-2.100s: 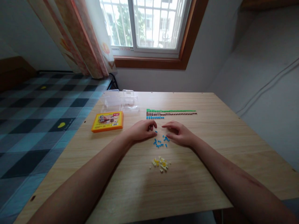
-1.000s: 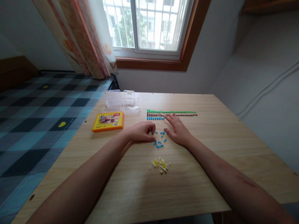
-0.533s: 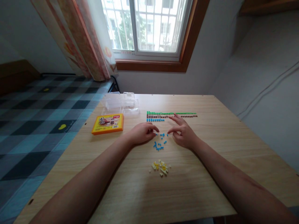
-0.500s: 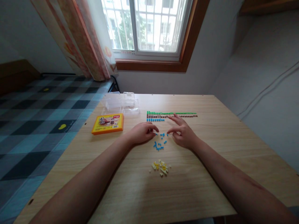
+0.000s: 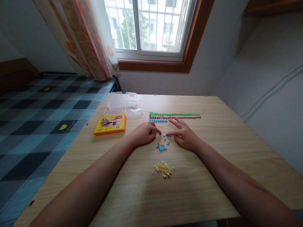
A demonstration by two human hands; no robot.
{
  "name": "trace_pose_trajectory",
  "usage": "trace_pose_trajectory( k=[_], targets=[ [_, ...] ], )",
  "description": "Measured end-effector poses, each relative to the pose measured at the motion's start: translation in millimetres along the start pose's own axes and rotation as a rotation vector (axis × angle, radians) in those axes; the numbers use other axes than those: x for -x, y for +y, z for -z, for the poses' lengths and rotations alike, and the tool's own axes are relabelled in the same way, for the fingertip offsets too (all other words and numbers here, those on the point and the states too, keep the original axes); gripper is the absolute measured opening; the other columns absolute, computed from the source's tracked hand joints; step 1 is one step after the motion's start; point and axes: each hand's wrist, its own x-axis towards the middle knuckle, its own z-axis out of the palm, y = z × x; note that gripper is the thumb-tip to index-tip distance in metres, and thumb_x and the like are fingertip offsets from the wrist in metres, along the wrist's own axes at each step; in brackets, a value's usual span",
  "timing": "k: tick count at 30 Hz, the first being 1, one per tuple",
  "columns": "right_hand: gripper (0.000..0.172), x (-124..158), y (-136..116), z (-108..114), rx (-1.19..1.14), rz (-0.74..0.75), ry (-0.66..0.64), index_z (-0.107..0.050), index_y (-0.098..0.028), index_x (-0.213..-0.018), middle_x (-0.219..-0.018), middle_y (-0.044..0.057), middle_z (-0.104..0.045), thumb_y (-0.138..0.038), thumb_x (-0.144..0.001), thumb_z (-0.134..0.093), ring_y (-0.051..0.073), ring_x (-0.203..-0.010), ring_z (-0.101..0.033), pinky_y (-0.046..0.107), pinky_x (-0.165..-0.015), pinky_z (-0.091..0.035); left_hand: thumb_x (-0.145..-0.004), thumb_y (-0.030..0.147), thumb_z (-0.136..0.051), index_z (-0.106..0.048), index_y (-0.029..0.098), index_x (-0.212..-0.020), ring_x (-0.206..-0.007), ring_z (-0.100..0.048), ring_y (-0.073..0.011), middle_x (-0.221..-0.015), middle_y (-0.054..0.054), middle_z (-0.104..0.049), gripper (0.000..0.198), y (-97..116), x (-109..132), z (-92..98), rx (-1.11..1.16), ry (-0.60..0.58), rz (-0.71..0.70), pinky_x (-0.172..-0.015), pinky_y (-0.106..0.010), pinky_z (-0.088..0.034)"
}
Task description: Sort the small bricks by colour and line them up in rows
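My left hand [image 5: 147,133] rests on the table left of the loose blue bricks [image 5: 162,147]. Its index finger reaches out toward the top of that scatter, with the other fingers curled and no brick seen in its grasp. Opposite it, my right hand [image 5: 186,134] has its fingers spread. One right fingertip comes down at a small blue brick, and another finger stretches toward the short row of blue bricks [image 5: 158,121]. Above that row run a brown row [image 5: 182,117] and a green row [image 5: 175,114] of tiny bricks.
Yellow and cream bricks [image 5: 165,169] lie in a pile nearer to me. At the left stand a yellow-orange box [image 5: 110,124] and clear plastic containers [image 5: 125,105]. A bed with a checked cover [image 5: 49,108] adjoins the table's left side; a window is beyond.
My right fingertips have shifted slightly left, among the upper loose blue bricks. The left index finger has straightened a little. The whole view has moved slightly.
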Motion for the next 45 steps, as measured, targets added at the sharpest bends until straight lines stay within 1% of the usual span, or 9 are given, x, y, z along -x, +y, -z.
trace_pose_trajectory(
  k=[6, 10, 15, 18, 22, 25, 34, 41, 45],
  targets=[
    [0.049, -1.9, -5.1, -1.5, 0.015, 0.068, -0.009, -0.076, -0.037, -0.115, -0.159, 0.000, -0.039, -0.005, -0.082, -0.057, 0.033, -0.151, -0.026, 0.063, -0.117, -0.028, -0.082, 0.008, -0.054, -0.080, 0.020, -0.104, -0.081, -0.062, -0.0152, -0.092, -0.006, -0.066, 0.035, 1.8, 0.5, -1.0, 0.007, 0.057, -0.005, -0.082, -0.029, -0.051],
    [0.045, -0.6, -7.2, -0.9, -0.007, 0.056, -0.041, -0.078, -0.038, -0.109, -0.160, -0.001, -0.038, -0.007, -0.083, -0.058, 0.034, -0.151, -0.024, 0.066, -0.116, -0.026, -0.080, 0.005, -0.054, -0.079, 0.019, -0.104, -0.082, -0.062, -0.0155, -0.091, -0.006, -0.066, 0.037, 1.5, 0.4, 0.3, 0.036, 0.065, -0.011, -0.082, -0.029, -0.051],
    [0.044, -0.1, -4.2, 6.8, -0.004, 0.007, 0.068, -0.080, -0.031, -0.101, -0.154, 0.002, -0.046, -0.003, -0.079, -0.054, 0.033, -0.150, -0.028, 0.064, -0.116, -0.028, -0.080, 0.005, -0.054, -0.080, 0.020, -0.103, -0.080, -0.062, -0.0149, -0.090, -0.006, -0.066, 0.037, 0.6, -0.2, 2.4, 0.078, 0.049, -0.005, -0.081, -0.030, -0.051],
    [0.038, -1.4, -2.8, 12.0, 0.020, -0.014, 0.154, -0.080, -0.026, -0.090, -0.143, 0.006, -0.057, -0.002, -0.077, -0.054, 0.033, -0.142, -0.038, 0.059, -0.114, -0.033, -0.080, 0.006, -0.055, -0.080, 0.020, -0.100, -0.078, -0.061, -0.0144, -0.089, -0.005, -0.065, 0.035, 0.3, 0.0, 4.3, 0.103, 0.032, 0.005, -0.079, -0.029, -0.050],
    [0.032, -2.5, -5.4, 14.8, -0.012, 0.012, 0.146, -0.078, -0.023, -0.082, -0.111, 0.008, -0.070, -0.002, -0.075, -0.055, 0.026, -0.107, -0.059, 0.049, -0.098, -0.047, -0.078, 0.006, -0.055, -0.081, 0.019, -0.090, -0.075, -0.060, -0.0135, -0.086, -0.004, -0.065, 0.031, -1.8, 0.4, 6.0, 0.122, -0.008, 0.008, -0.076, -0.027, -0.049],
    [0.035, -2.3, -10.2, 15.0, -0.065, 0.052, 0.096, -0.078, -0.023, -0.089, -0.098, 0.007, -0.070, -0.001, -0.075, -0.055, 0.023, -0.095, -0.059, 0.042, -0.090, -0.048, -0.073, 0.001, -0.054, -0.080, 0.017, -0.086, -0.075, -0.060, -0.0130, -0.086, -0.004, -0.066, 0.033, -4.3, 0.1, 7.1, 0.143, -0.026, 0.007, -0.078, -0.027, -0.049],
    [0.045, -2.0, -18.6, 12.5, -0.095, 0.094, -0.060, -0.077, -0.024, -0.109, -0.092, 0.007, -0.065, -0.002, -0.078, -0.054, 0.021, -0.087, -0.055, 0.037, -0.081, -0.047, -0.073, 0.003, -0.056, -0.080, 0.019, -0.087, -0.076, -0.060, -0.0126, -0.085, -0.003, -0.065, 0.032, -1.0, 2.1, 12.6, 0.179, -0.137, -0.010, -0.075, -0.024, -0.048],
    [0.041, -1.0, -17.4, 12.4, -0.111, 0.101, -0.049, -0.080, -0.025, -0.093, -0.092, 0.006, -0.063, 0.000, -0.073, -0.055, 0.020, -0.088, -0.055, 0.037, -0.083, -0.046, -0.075, 0.007, -0.062, -0.081, 0.022, -0.091, -0.079, -0.060, -0.0120, -0.088, -0.001, -0.063, 0.029, -4.0, 1.2, 17.2, 0.168, -0.275, -0.041, -0.079, -0.024, -0.047],
    [0.046, -0.1, -20.3, 11.8, -0.149, 0.108, -0.028, -0.079, -0.026, -0.098, -0.092, 0.006, -0.063, 0.001, -0.072, -0.053, 0.020, -0.088, -0.055, 0.036, -0.082, -0.046, -0.077, 0.009, -0.064, -0.081, 0.022, -0.090, -0.081, -0.060, -0.0120, -0.090, -0.001, -0.063, 0.025, -7.6, 0.6, 16.8, 0.180, -0.316, -0.054, -0.082, -0.024, -0.047]
  ],
)
